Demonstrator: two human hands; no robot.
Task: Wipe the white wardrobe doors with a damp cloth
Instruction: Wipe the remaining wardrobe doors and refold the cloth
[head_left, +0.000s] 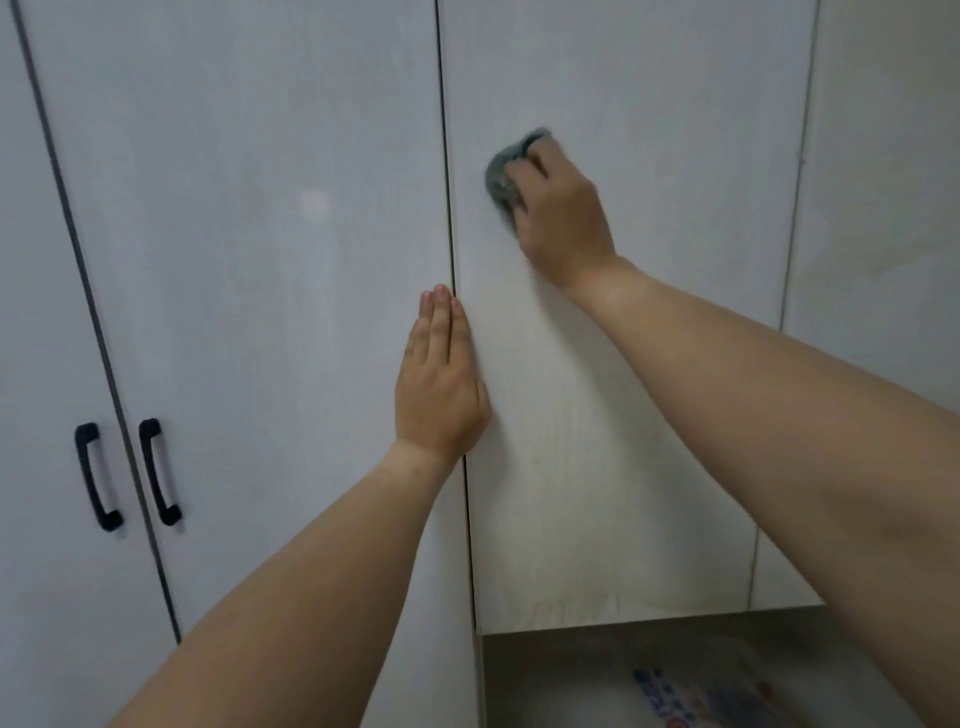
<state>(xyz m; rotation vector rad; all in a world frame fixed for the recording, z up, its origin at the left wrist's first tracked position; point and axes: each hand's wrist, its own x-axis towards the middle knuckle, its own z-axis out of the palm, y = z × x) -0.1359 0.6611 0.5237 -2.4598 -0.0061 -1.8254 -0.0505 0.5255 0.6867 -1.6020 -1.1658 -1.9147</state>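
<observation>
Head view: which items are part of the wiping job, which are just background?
Part of the job:
- grey cloth, gripped by right hand
- right-hand door, being wiped
- middle door, left hand flat along its edge

Background:
- two black handles
- printed item in the recess below, blurred

1 head-worn view faces the wardrobe doors (260, 208) squarely, close up, within arm's reach.

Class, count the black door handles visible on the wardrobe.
2: left handle and right handle, side by side at lower left, flanking one door seam. Others may lie outside the frame.
</observation>
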